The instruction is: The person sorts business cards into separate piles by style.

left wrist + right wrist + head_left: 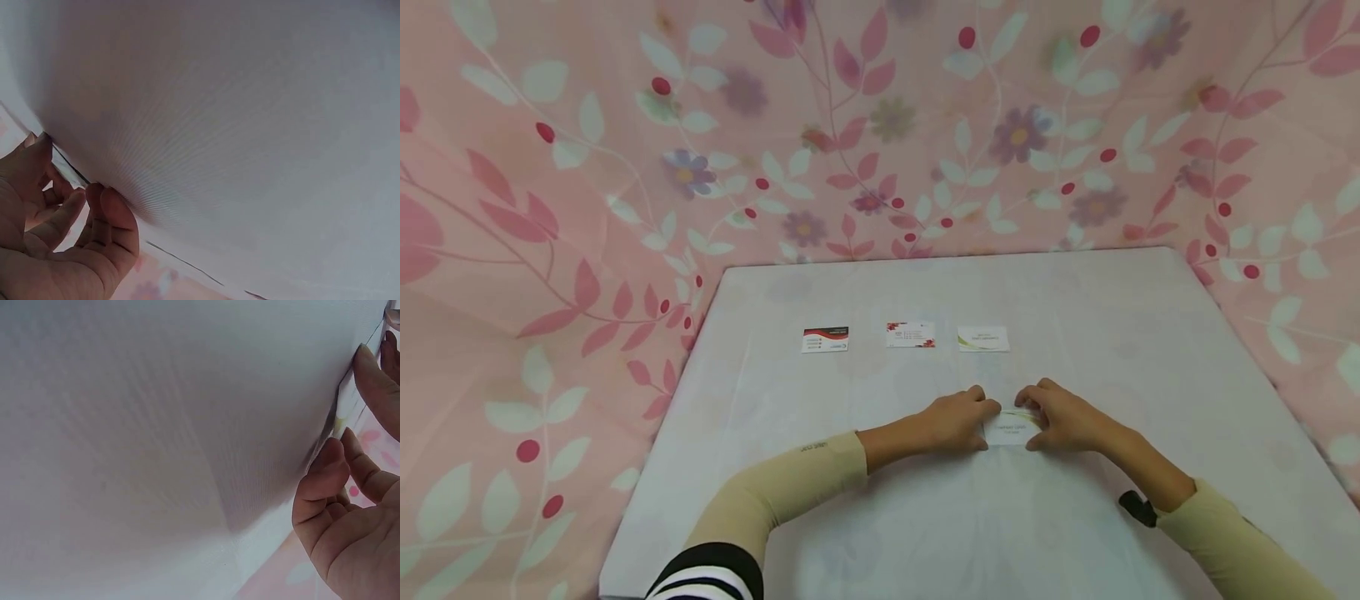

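A white business card (pixel 1011 428) with a green curved stripe and faint text lies near the middle of the table, between both hands. At its left edge my left hand (pixel 957 421) holds it, thumb at the near corner and fingers at the far one. My right hand (pixel 1070 419) grips the right side in the same spread way, covering part of that edge. In the left wrist view, the left hand (pixel 69 231) has bent fingers down at the tabletop. Curled fingers of the right hand (pixel 356 506) show in the right wrist view, beside a thin sliver of card.
Farther back, a row holds a red-and-black business card (pixel 825 340), a card with red flowers (pixel 911 335) and a white card with a green curve (pixel 983 338). They lie flat on the white-covered table (pixel 850 500). Behind hangs a pink floral cloth (pixel 880 125).
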Available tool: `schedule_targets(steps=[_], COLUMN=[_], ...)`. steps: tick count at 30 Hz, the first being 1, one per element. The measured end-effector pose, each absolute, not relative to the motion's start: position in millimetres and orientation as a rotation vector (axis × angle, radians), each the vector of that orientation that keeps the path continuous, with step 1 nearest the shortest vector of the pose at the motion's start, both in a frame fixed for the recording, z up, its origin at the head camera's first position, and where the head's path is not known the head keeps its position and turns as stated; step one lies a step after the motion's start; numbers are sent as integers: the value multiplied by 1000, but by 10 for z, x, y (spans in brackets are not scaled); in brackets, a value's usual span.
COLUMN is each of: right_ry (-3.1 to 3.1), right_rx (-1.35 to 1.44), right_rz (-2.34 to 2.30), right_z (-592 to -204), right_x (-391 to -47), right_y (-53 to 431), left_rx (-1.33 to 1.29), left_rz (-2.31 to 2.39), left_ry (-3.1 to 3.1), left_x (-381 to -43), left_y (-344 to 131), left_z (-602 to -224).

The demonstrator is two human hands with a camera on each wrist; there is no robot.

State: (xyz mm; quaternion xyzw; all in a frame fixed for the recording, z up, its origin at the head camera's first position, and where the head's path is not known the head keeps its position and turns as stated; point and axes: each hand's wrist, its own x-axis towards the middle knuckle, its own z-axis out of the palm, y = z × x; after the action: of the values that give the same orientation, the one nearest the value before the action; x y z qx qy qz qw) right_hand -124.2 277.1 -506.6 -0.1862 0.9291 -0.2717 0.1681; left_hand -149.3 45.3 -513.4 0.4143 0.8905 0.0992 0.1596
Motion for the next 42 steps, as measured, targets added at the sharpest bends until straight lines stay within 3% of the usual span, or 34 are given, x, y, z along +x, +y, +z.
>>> schedule_targets(steps=[42], right_ry=[2627], right_rx=[-518], right_rz=[-1100], right_z=[-5150], right_x=[-1342], right_y=[2734], left_rx=[1238], left_rz=[302], left_ry=[2665], left_x=[-1577], left_y=[345], left_z=[-5169])
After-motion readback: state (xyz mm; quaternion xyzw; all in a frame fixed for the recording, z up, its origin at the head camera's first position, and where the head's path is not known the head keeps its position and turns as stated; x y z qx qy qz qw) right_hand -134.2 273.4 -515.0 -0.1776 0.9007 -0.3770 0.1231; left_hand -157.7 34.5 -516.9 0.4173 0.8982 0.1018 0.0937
